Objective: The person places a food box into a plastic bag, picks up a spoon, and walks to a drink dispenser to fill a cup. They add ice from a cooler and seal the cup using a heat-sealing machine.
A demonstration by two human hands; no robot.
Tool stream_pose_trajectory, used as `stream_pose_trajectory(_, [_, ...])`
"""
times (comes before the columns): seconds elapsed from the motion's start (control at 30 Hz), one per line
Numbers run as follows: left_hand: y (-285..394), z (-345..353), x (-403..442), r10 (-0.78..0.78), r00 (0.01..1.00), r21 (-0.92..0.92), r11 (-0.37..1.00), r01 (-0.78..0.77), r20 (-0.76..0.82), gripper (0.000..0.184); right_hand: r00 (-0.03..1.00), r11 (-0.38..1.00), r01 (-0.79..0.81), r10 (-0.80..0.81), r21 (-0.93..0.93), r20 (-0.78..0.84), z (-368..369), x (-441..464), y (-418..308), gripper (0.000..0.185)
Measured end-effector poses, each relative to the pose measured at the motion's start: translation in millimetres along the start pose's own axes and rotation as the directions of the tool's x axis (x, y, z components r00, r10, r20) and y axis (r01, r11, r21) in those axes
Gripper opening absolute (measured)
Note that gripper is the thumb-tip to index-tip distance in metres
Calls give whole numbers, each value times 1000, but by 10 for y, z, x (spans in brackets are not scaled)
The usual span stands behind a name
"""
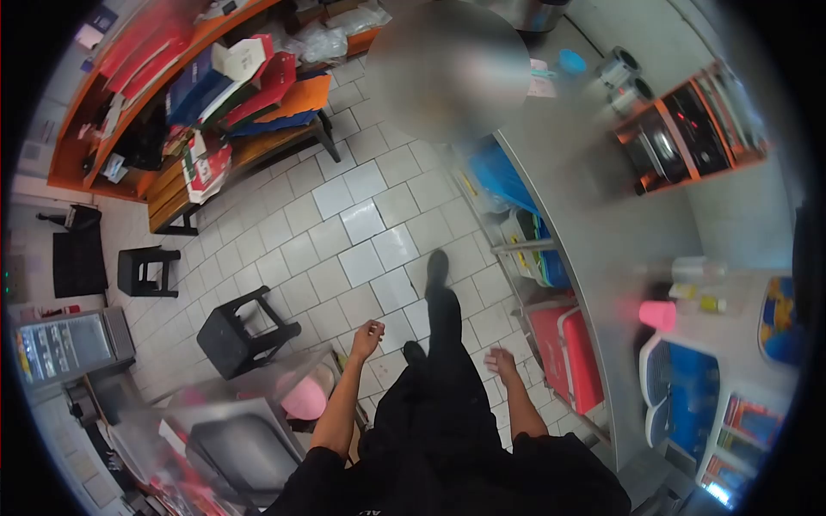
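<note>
Head: hands [368, 340] above tiled floor [361, 222]

Pretty cramped room tbh, pale tiled floor [340, 232] with two black stools [231, 337], a wooden bench [249, 153] and a long metal counter [594, 232] opposite.

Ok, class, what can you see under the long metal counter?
A red box and something blue show under the counter; its top covers whatever lies deeper.
</note>
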State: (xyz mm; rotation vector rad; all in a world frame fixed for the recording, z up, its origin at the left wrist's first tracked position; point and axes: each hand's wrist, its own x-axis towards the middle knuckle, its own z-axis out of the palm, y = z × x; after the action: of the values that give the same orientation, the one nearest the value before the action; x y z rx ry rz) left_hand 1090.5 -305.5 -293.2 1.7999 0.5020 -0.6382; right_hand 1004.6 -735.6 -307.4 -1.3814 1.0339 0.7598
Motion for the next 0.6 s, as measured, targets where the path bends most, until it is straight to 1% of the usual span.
stream_pose_trajectory(0.07, [375,9,477,130,991,-187,973,-132,-25,28,997,954,77,-83,291,7,306,457,-990,47])
stream_pose_trajectory(0.13, [894,70,834,104,994,-193,975,-110,-37,27,983,902,186,-169,389,-76,546,1172,-1872,50])
stream_pose_trajectory(0.17, [1108,83,990,86,995,-178,980,-93,-44,26,955,824,298,-262,482,-142,587,1691,-2163,52])
stream_pose_trajectory(0.2, [1235,143,1171,45,999,-235,971,-51,-30,26,927,769,374,-332,519,-177,634,2051,-2556,54])
stream_pose_trajectory(0.23, [1292,239,1391,6,1000,-292,956,-10,-16,26,919,666,391,-321,636,-229,707,2371,-2989,53])
stream_pose_trajectory(0.27, [1280,359,1590,35,999,-332,943,-35,-6,24,913,556,404,-294,726,-283,724,2620,-3289,52])
stream_pose_trajectory(0.33, [1340,501,1892,21,998,-297,955,-1,66,22,936,529,337,-98,779,-338,685,3131,-3685,47])
stream_pose_trajectory(0.37, [1324,571,2024,19,995,-272,962,8,100,22,934,535,338,-89,774,-346,604,3393,-3783,47])
stream_pose_trajectory(0.43, [1143,753,2278,-4,992,-333,942,47,128,24,966,506,253,-93,824,-240,440,3689,-3864,46])
stream_pose_trajectory(0.47, [1060,798,2374,-24,988,-317,946,72,152,26,966,448,228,8,864,-259,406,3756,-3920,45])
stream_pose_trajectory(0.5, [940,794,2490,-33,985,-315,945,86,170,26,962,447,235,22,863,-273,445,3855,-3925,45])
stream_pose_trajectory(0.57, [737,846,2611,-95,961,-335,924,182,260,26,887,376,420,20,826,-460,440,3965,-3914,41])
stream_pose_trajectory(0.6, [679,798,2667,-103,963,-270,947,172,250,27,879,372,428,41,823,-476,433,4030,-3913,41])
